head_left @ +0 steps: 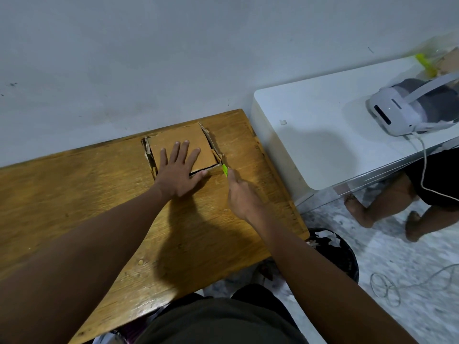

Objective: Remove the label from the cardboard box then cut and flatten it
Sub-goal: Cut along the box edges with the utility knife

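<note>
- Right now your left hand (180, 170) lies flat, fingers straight and spread, pressing down on the cardboard box (182, 147).
- The box sits on the wooden desk (74, 194) near its far edge by the wall, its side flaps splayed outward.
- Your right hand (242, 194) has its grip curled around a green cutter (225, 170), whose tip touches the box's near right corner.
- Beside the desk, a white table (310, 120) carries a white headset (402, 112) with a cable.
- A dark bin (332, 252) stands on the floor under the desk's right end.
</note>
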